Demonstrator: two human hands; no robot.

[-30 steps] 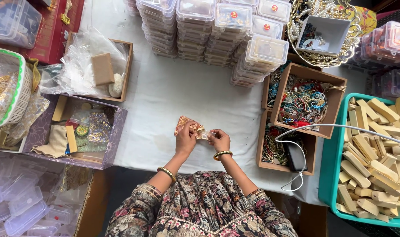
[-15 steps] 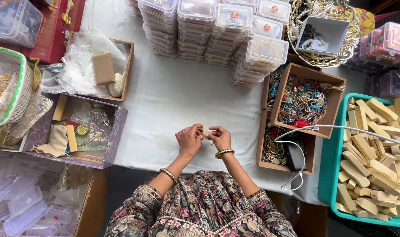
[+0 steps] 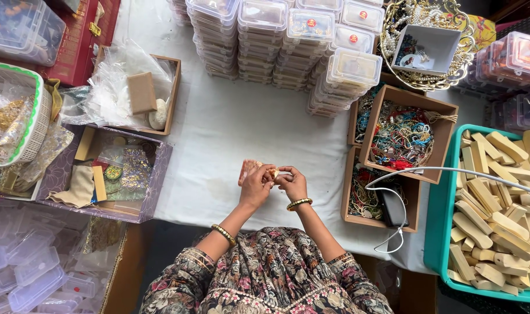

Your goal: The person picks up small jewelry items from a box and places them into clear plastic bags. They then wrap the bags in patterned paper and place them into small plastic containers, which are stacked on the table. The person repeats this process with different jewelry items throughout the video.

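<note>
My left hand (image 3: 255, 186) and my right hand (image 3: 293, 183) meet over the white table cloth (image 3: 242, 128), fingertips together. Between them they pinch a small golden piece (image 3: 272, 172). A flat orange-tan card or pad (image 3: 247, 170) sticks out behind my left hand's fingers, held by that hand. Both wrists wear gold bangles. My patterned sleeves fill the bottom of the view.
Stacks of clear lidded boxes (image 3: 288, 35) stand at the back. Cardboard boxes of colourful jewellery (image 3: 402, 134) sit to the right, beside a teal crate of tan wooden pieces (image 3: 498, 215). A purple box (image 3: 102, 174) and a box with plastic bags (image 3: 140, 93) are on the left.
My hands drew slightly nearer to me and closed together on the small golden piece; the tan card stays behind my left hand.
</note>
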